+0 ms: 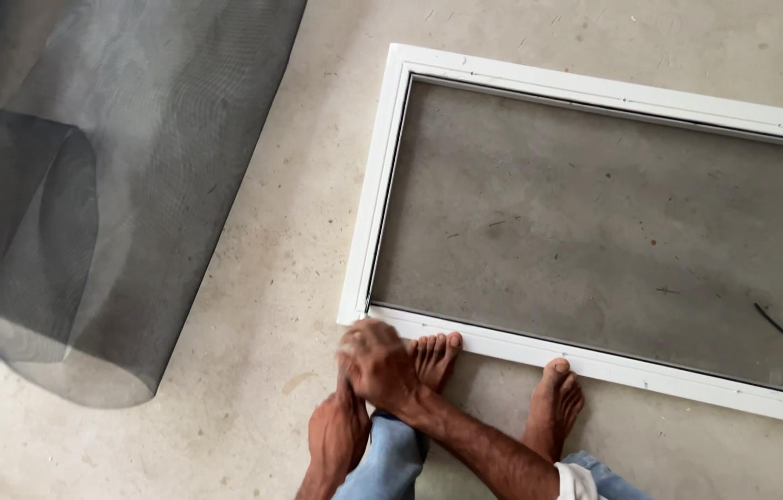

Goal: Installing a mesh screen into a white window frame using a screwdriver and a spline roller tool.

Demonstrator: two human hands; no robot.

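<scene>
One white rectangular frame [382, 185] flat on concrete floor [262, 306], grey mesh fitted inside. One loose mesh roll [86, 213] well left. Right hand [379, 363] at frame's near-left corner, blurred; grip cannot tell. Left hand [336, 433] beside left foot [433, 356], grip unclear. Two bare feet at frame edge.

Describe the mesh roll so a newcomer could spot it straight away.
Start at the white rectangular frame lying flat on the concrete floor, then look to its left. The mesh roll lies there, partly unrolled with one end curled. Unlike the screen stretched in the frame, it is loose, dark grey and see-through.
</scene>
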